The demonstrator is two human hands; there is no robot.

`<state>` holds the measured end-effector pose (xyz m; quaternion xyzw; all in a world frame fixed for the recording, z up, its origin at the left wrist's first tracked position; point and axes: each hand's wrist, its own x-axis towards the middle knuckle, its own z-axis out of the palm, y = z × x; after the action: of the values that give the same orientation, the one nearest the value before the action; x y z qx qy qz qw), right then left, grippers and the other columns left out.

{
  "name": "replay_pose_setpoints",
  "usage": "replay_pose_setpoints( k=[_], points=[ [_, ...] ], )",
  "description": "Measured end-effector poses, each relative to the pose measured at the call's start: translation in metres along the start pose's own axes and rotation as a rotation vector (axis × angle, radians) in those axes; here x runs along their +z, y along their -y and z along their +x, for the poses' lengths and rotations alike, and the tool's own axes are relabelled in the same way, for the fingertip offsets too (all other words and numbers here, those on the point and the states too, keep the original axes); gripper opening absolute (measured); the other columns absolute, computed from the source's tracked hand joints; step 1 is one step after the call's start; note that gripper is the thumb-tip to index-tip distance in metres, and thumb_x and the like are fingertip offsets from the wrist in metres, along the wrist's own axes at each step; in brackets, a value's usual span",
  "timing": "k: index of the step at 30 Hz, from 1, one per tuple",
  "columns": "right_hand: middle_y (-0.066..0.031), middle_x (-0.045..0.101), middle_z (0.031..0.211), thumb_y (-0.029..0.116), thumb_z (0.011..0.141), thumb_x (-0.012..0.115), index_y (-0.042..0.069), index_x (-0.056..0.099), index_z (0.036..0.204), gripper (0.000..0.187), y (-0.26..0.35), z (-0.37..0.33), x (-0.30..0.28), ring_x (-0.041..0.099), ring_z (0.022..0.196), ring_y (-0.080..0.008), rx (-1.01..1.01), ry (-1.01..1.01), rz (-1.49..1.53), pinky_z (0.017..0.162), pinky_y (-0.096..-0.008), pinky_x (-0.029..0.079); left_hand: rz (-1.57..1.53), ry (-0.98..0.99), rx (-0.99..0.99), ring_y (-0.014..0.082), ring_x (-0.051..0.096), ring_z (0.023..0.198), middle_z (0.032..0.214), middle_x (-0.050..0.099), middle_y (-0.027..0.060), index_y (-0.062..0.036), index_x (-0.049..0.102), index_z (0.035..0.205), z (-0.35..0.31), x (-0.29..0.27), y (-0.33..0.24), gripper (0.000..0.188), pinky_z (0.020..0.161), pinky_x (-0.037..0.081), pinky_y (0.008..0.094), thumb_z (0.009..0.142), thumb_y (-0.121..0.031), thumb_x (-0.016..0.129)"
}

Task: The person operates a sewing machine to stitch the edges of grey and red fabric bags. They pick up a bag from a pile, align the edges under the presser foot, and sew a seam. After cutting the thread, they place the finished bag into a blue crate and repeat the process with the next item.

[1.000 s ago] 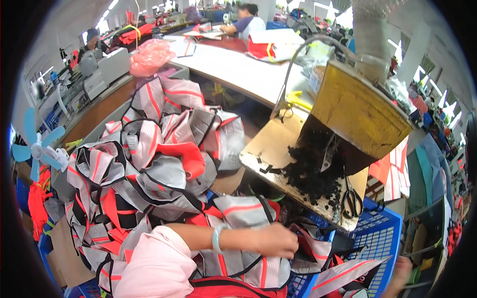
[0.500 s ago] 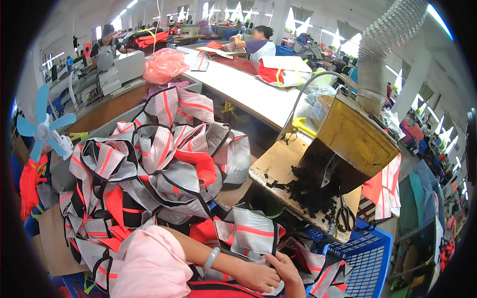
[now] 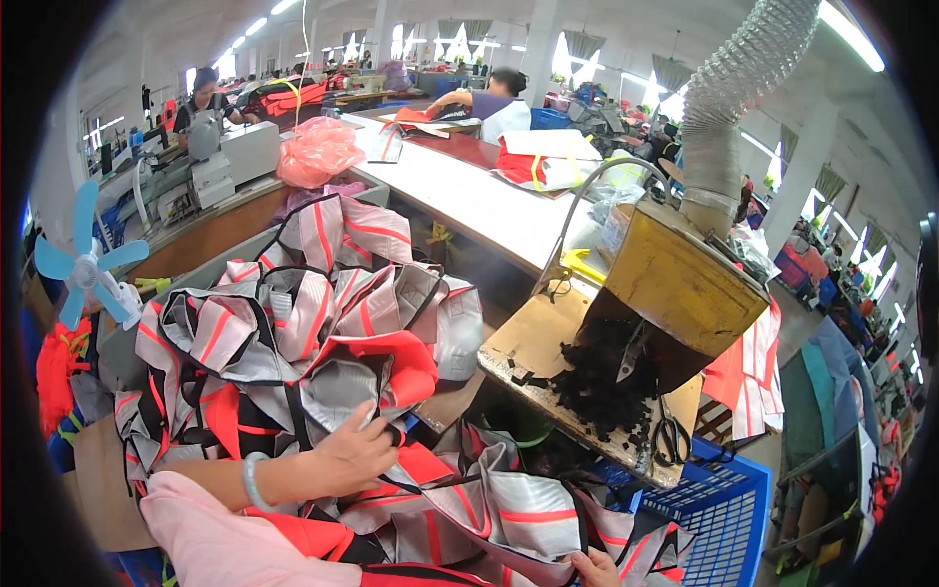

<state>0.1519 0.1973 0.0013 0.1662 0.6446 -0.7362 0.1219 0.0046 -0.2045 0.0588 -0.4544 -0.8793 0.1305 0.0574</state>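
Note:
My left hand (image 3: pixel 354 455), with a pale bangle (image 3: pixel 256 481) at its wrist, reaches into a heap of sewn pieces. Its fingers are at the lower edge of a grey-and-orange fabric piece (image 3: pixel 337 393), which bulges open there; the thumb's grip is partly hidden. At the bottom edge, my right hand (image 3: pixel 593 567) pinches the black-bound edge of a striped fabric piece (image 3: pixel 533 514), grey with orange bands. Most of that hand is cut off by the frame. The heap (image 3: pixel 225 333) of similar grey, orange and black pieces spreads over the left and middle.
Right of the heap, a wooden board (image 3: pixel 509 354) carries black scraps (image 3: pixel 611 386) and black-handled scissors (image 3: pixel 671 437) beneath a yellow metal hood (image 3: pixel 685 279). A blue crate (image 3: pixel 729 509) stands below. A blue fan (image 3: pixel 86 262) is at left. Co-workers sit beyond the white table (image 3: pixel 469 191).
My left hand has left my right hand and moved up-left to the heap, where an orange-and-grey piece now gapes lower. My right hand has moved down with the striped piece, which lies more spread.

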Motion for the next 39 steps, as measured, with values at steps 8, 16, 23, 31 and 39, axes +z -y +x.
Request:
replay_pose_setpoints(
  k=[8,16,23,31,39],
  points=[
    [-0.0139,0.066,0.109,0.027,0.091,0.061,-0.001,0.061,0.12,0.041,-0.028,0.014,-0.027,0.058,0.1,-0.0202,0.06,-0.533,-0.351,0.087,-0.0316,0.045,-0.572,-0.313,0.305,0.0249,0.058,0.059,0.061,0.055,0.0063,-0.0104,0.053,0.064,0.031,-0.045,-0.035,0.029,0.057,0.045,0.0382,0.084,-0.029,0.063],
    [0.0026,0.051,0.064,0.009,0.08,0.065,0.001,0.054,0.073,0.015,0.014,0.034,-0.108,0.045,0.061,-0.0052,-0.378,-0.429,-0.644,0.054,-0.0245,0.038,-1.368,-0.095,0.796,0.0251,0.044,0.048,0.053,0.043,0.015,0.0025,0.047,0.059,0.146,-0.056,-0.109,0.034,0.05,0.035,0.0396,0.079,-0.022,0.06],
    [0.0005,0.051,0.071,0.01,0.089,0.06,0.001,0.057,0.082,0.011,0.084,0.009,-0.09,0.045,0.068,-0.0087,-0.286,-0.234,-0.494,0.06,-0.0255,0.039,-1.636,-0.038,0.938,0.0105,0.043,0.049,0.049,0.044,0.009,0.0033,0.053,0.06,0.221,-0.087,-0.147,0.032,0.049,0.035,0.0323,0.078,-0.022,0.061],
    [0.0065,0.049,0.065,0.011,0.083,0.067,0.005,0.053,0.072,0.019,0.021,0.04,-0.066,0.041,0.06,-0.0025,-0.36,-0.267,-0.409,0.053,-0.0208,0.032,-0.808,0.159,0.364,0.0346,0.06,0.093,0.101,0.062,0.0163,-0.0029,0.062,0.101,0.214,0.021,-0.09,0.046,0.076,0.047,0.045,0.077,-0.042,0.068],
    [0.0053,0.052,0.069,0.012,0.08,0.071,0.004,0.056,0.072,0.019,0.055,0.039,-0.013,0.044,0.065,-0.0038,-0.425,0.062,-0.278,0.058,-0.0219,0.034,-1.357,-0.139,0.404,0.0332,0.054,0.117,0.124,0.057,0.0184,0.0005,0.048,0.13,0.194,0.006,-0.142,0.066,0.097,0.043,0.0402,0.084,-0.043,0.067]
  ],
)
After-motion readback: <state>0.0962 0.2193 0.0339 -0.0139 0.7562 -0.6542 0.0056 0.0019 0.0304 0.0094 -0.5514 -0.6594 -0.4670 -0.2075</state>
